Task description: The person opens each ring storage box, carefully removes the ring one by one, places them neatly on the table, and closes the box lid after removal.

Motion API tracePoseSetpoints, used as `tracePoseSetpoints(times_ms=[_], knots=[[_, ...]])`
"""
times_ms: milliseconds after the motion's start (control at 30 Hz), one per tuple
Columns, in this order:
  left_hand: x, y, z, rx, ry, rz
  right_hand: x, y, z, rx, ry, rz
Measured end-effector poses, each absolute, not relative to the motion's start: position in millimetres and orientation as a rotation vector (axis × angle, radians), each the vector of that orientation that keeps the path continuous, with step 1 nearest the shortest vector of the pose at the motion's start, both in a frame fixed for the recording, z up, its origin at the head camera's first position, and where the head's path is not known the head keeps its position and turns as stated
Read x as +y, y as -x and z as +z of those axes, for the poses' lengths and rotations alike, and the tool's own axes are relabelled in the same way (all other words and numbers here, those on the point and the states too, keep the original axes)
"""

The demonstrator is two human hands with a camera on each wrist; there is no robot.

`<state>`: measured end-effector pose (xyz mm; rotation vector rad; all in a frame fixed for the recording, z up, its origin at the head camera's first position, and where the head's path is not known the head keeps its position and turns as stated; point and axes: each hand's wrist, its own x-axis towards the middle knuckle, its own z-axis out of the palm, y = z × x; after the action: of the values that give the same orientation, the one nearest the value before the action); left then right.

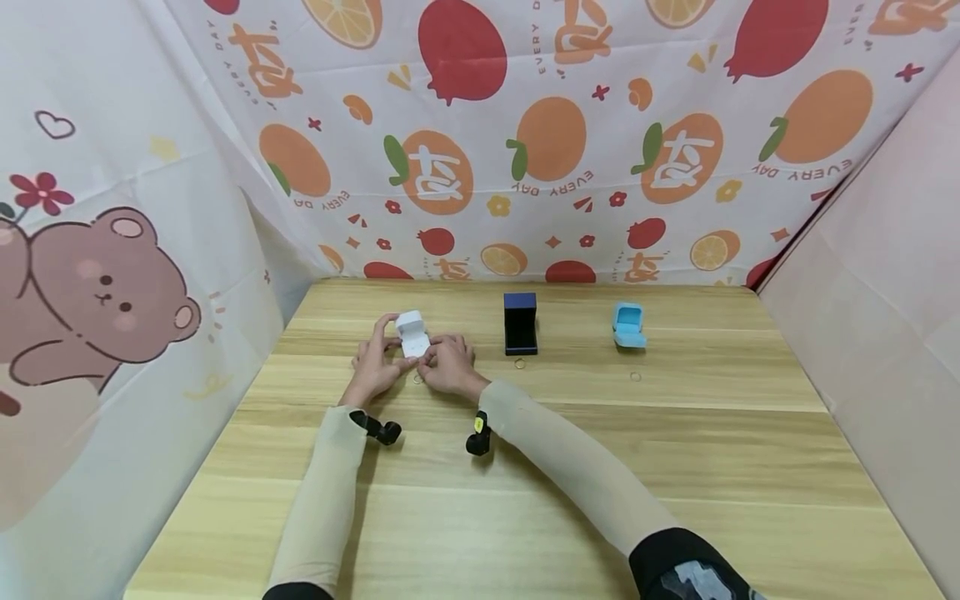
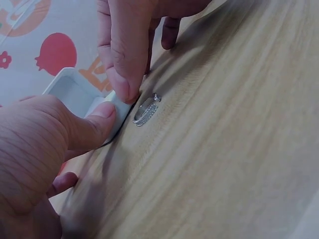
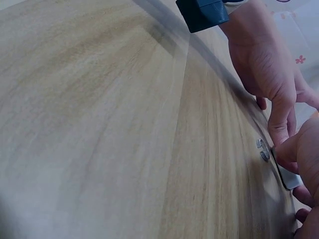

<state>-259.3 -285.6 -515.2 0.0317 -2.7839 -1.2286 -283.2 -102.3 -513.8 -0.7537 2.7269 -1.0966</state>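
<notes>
A small white ring box (image 1: 413,335) stands on the table with its lid raised. My left hand (image 1: 377,363) grips it from the left, its thumb (image 2: 102,117) at the front edge. From the other side my right hand (image 1: 448,365) holds the box's front right corner between thumb and fingers. Just in front of the box, apart from both hands, lies a silver ring (image 2: 147,110) set with small stones. The fingers hide part of the box's base, and its inside is mostly hidden in the left wrist view.
To the right stands an open dark blue ring box (image 1: 521,323) with a gold-coloured ring (image 1: 520,364) before it. Farther right is an open light blue ring box (image 1: 629,325), a thin ring (image 1: 635,377) in front. A patterned cloth (image 1: 495,167) hangs behind the wooden table (image 1: 600,467).
</notes>
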Motion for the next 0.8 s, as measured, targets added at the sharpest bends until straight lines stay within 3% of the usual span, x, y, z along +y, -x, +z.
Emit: tracePoseSetpoints(times_ms=[800], knots=[[-290.3,259.3,-521.0,-2.767,-0.004,-1.319,-98.4,285.3,-517.9,2.675,0.772,-1.181]])
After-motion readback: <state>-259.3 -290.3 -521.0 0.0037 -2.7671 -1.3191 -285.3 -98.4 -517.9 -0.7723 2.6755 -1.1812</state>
